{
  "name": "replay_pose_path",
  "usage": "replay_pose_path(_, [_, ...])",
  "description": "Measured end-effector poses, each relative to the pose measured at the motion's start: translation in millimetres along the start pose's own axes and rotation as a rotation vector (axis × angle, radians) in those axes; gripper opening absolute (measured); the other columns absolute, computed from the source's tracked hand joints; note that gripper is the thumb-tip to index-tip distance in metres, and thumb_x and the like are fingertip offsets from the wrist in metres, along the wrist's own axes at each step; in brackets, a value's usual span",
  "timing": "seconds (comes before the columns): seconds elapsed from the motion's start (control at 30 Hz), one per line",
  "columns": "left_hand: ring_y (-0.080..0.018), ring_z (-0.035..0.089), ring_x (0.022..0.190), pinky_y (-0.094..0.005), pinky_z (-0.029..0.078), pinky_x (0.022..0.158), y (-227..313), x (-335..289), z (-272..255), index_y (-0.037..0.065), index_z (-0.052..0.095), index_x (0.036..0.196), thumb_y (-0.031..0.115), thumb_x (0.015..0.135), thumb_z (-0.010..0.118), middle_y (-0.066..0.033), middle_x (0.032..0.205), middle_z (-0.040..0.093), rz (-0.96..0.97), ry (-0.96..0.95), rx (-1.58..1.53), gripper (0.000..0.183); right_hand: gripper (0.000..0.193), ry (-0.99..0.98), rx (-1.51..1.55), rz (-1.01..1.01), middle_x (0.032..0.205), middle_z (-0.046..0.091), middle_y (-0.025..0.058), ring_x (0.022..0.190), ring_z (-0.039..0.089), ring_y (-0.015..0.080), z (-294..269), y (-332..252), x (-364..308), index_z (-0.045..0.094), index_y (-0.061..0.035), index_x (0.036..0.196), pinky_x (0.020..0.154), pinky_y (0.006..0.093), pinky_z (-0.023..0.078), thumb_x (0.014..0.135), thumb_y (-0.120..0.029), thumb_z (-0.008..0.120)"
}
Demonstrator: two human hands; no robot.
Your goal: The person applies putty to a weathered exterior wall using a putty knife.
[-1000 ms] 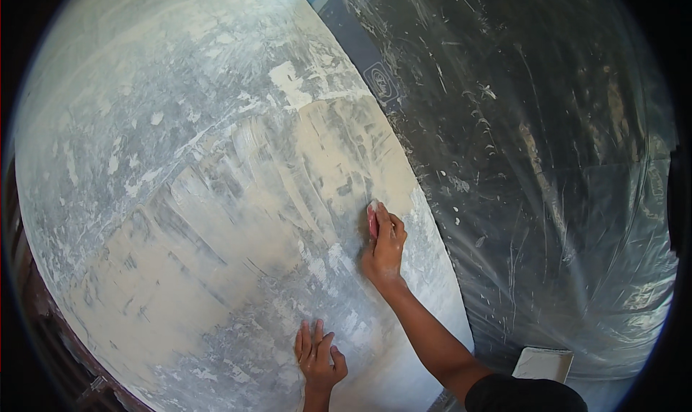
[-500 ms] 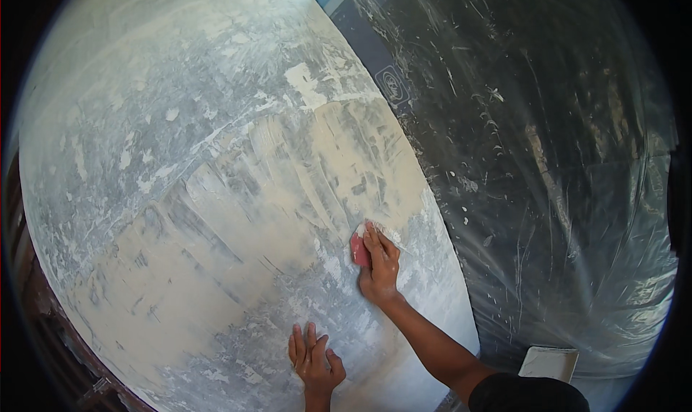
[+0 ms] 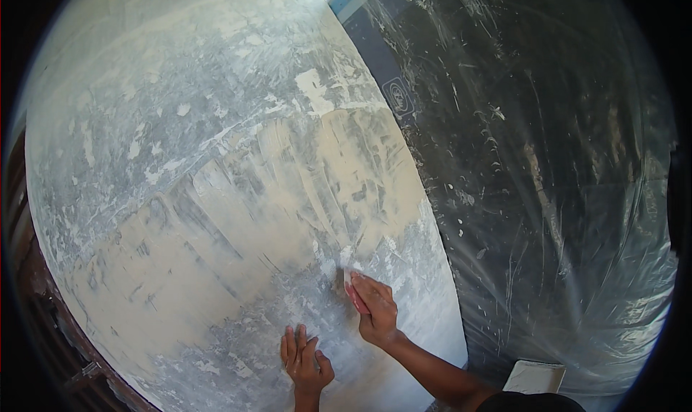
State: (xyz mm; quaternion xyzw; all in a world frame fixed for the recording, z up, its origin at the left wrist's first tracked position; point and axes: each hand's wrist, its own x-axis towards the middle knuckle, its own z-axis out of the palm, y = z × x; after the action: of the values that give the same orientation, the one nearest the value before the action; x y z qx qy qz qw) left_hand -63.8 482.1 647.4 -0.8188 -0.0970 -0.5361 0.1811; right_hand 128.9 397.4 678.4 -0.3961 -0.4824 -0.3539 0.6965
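A red putty spreader [image 3: 355,294] with pale filler on its upper edge is gripped in my right hand [image 3: 378,309]. Its edge rests against a large curved grey panel [image 3: 303,300], just below a broad band of cream filler [image 3: 216,250] streaked with stroke marks. Lower and to the left, my left hand [image 3: 305,360] lies against the bare grey part of the panel. Its fingers are stretched out and nothing is in them.
Black plastic sheeting [image 3: 533,181], spattered with filler, hangs along the panel's right edge. At the lower right sits a white rectangular tray [image 3: 535,377]. Dark reddish-brown beams [image 3: 54,333] show beyond the panel's lower left edge.
My right hand has drawn the spreader down the panel, away from the cream band, and turned it more edge-on. My left hand stays near the same spot. The view has shifted slightly.
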Motion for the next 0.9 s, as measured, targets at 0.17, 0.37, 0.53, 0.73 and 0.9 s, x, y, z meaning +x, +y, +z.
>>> replay_pose_path(0.17, [-0.0491,0.044,0.139,-0.0597,0.031,0.114,5,2,7,-0.001,0.064,0.107,0.009,0.087,0.053,-0.0274,0.136,0.061,0.002,0.008,0.042,0.025,0.058,0.139,-0.206,-0.022,0.13,0.067,0.0188,0.122,0.062,0.0338,33,31,41,0.065,0.0014,0.128,0.106,0.0428,0.042,0.072,0.014,0.058])
replay_pose_path(0.37, [-0.0492,0.044,0.139,-0.059,0.029,0.115,7,-7,2,-0.001,0.063,0.11,0.009,0.087,0.053,-0.0284,0.137,0.06,-0.031,0.013,0.069,0.027,0.058,-0.352,0.105,-0.052,0.134,0.066,0.0149,0.131,0.058,0.0301,1,-12,-89,0.068,-0.0031,0.126,0.111,0.0432,0.039,0.071,0.014,0.059])
replay_pose_path(0.53, [-0.0491,0.044,0.138,-0.0589,0.028,0.115,8,-7,6,-0.001,0.062,0.112,0.008,0.088,0.052,-0.0287,0.136,0.06,-0.055,-0.003,0.149,0.028,0.059,0.014,-0.01,-0.104,0.127,0.067,0.02,0.125,0.062,0.0352,-18,15,14,0.068,0.0033,0.122,0.106,0.0461,0.044,0.067,0.016,0.054])
replay_pose_path(0.73, [-0.0492,0.044,0.139,-0.0593,0.028,0.116,14,-1,9,-0.003,0.061,0.114,0.008,0.088,0.051,-0.0294,0.14,0.056,-0.065,-0.014,0.191,0.03,0.062,-0.066,-0.021,-0.071,0.141,0.06,0.0155,0.138,0.05,0.0309,30,37,2,0.064,0.0003,0.129,0.115,0.0458,0.035,0.069,0.014,0.057])
replay_pose_path(0.9, [-0.0482,0.043,0.139,-0.0565,0.025,0.117,16,-7,4,-0.004,0.06,0.118,0.01,0.088,0.053,-0.0299,0.137,0.058,-0.107,-0.013,0.189,0.034,0.06,-0.333,0.27,-0.061,0.133,0.066,0.015,0.131,0.058,0.0313,-20,3,-78,0.069,-0.0014,0.125,0.112,0.0444,0.041,0.069,0.016,0.055])
